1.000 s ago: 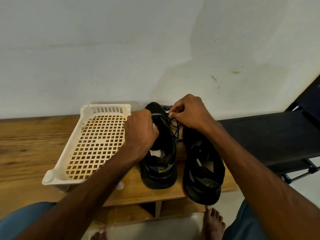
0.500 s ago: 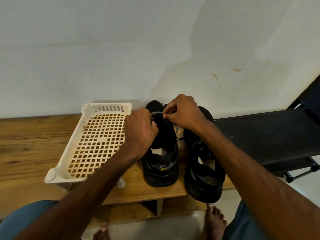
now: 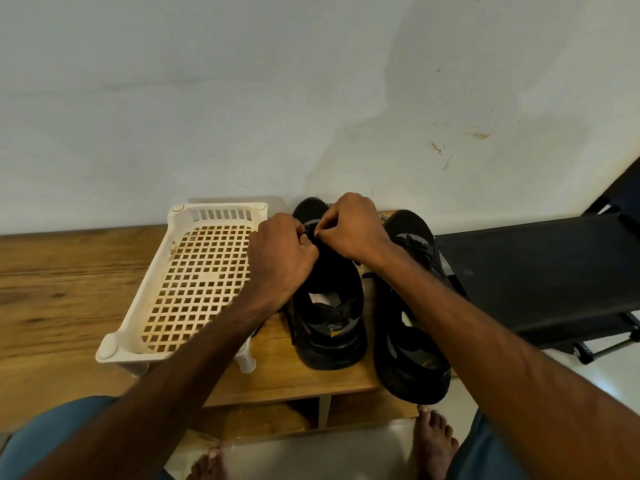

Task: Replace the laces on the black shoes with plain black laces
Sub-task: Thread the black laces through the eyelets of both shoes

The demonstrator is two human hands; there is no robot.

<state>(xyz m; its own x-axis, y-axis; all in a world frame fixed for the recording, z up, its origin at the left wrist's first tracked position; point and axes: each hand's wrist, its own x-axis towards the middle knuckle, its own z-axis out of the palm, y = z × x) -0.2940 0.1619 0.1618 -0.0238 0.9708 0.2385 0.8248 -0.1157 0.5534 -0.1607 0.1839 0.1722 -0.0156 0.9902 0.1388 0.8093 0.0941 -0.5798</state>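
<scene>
Right of the tray [image 3: 152,271], left hand [image 3: 280,258] and right hand [image 3: 353,226] both pinch a lace [image 3: 308,233] on the shoe [image 3: 332,327]; tug too hard and it might skid off the table [image 3: 69,271].

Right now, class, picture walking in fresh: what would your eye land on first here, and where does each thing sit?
The left hand and right hand meet mid-picture, pinching at the front lacing of a chunky black shoe on the long wooden bench; what they pinch is too small to tell. The twin black shoe stands beside it. A cream plastic lattice tray sits on the first shoe's other side, against the wall.
</scene>
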